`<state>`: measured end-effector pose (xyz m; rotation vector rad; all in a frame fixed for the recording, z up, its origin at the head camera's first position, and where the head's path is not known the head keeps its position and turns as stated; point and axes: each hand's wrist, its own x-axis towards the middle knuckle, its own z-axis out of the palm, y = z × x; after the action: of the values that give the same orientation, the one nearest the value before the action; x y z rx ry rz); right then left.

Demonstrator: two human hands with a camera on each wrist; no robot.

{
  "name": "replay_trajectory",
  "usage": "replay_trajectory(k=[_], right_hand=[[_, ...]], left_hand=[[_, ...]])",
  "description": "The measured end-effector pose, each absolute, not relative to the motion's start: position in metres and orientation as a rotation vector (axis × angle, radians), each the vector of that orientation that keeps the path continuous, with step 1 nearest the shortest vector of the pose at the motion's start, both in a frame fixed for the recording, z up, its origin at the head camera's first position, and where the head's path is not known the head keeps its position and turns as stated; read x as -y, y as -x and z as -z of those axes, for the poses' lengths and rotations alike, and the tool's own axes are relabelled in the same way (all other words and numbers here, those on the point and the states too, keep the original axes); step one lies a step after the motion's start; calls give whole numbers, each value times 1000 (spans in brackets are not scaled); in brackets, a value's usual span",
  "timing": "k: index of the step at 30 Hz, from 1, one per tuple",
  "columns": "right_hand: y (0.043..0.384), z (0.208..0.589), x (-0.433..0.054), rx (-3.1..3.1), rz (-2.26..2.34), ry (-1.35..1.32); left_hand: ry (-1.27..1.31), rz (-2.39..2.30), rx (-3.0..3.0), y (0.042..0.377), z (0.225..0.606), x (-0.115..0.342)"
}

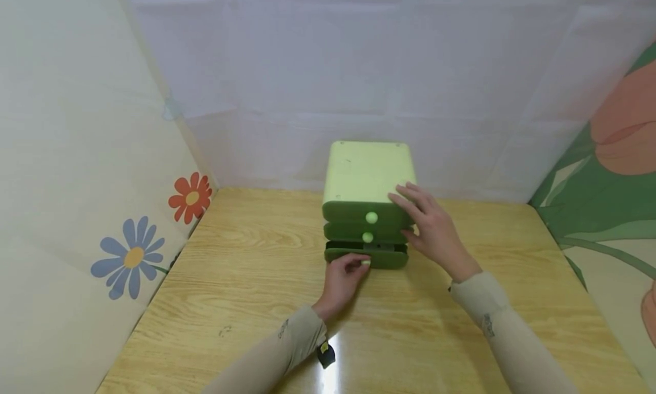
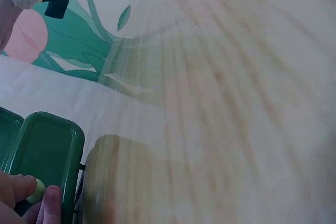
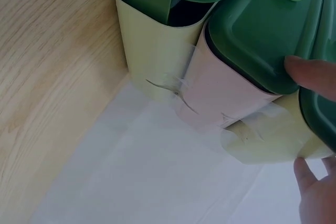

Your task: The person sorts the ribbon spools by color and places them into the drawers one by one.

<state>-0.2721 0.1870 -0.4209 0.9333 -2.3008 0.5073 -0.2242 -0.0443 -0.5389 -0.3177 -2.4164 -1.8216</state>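
A small three-tier drawer cabinet [image 1: 366, 172] has a pale yellow-green top and dark green drawer fronts with round light-green knobs. Its bottom drawer [image 1: 390, 260] is pulled partly out, with a dark gap showing behind the front. My left hand [image 1: 339, 283] pinches the bottom drawer's knob [image 2: 35, 191] between thumb and fingers. My right hand [image 1: 437, 232] rests against the cabinet's right side, fingers extended near the top edge. In the right wrist view, its thumb touches the middle drawer front [image 3: 257, 35]. The inside of the bottom drawer is mostly hidden.
The cabinet stands on a wood-grain table [image 1: 256, 303] near the pale back wall covering [image 1: 307, 69]. Flower-printed panels [image 1: 61, 172] flank the table. Clear tape [image 3: 184, 69] joins the tiers at the side.
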Motion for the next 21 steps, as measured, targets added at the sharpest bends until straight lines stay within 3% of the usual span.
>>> replay_trajectory(k=[21], right_hand=[[271, 420, -187, 2305, -493, -920]], left_hand=[[316, 1804, 2360, 240, 538, 39]])
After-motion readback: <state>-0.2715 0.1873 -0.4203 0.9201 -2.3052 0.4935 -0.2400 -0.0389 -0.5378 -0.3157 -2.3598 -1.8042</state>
